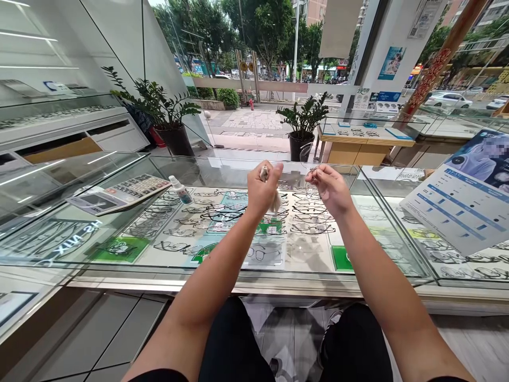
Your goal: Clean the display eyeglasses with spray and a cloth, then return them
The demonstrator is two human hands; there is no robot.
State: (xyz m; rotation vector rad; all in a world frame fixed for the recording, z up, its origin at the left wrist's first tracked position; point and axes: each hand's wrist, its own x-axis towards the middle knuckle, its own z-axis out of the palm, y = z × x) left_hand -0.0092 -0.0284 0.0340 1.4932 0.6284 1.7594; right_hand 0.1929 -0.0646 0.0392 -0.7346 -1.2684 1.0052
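Observation:
Both my arms reach out over a glass display counter (119,265) that holds several rows of spectacle frames. My left hand (262,191) is closed on a small pale cloth (275,200) that hangs below the fingers. My right hand (332,188) pinches a thin pair of glasses (307,159) with clear lenses, held up in the air beside the cloth. The two hands are close together, a little apart, above the far side of the counter.
A calculator (139,187) and a small spray bottle (181,190) lie on the glass at the left. A poster stand (461,204) sits at the right. Potted plants (304,127) and a second counter (366,139) stand behind, by the street window.

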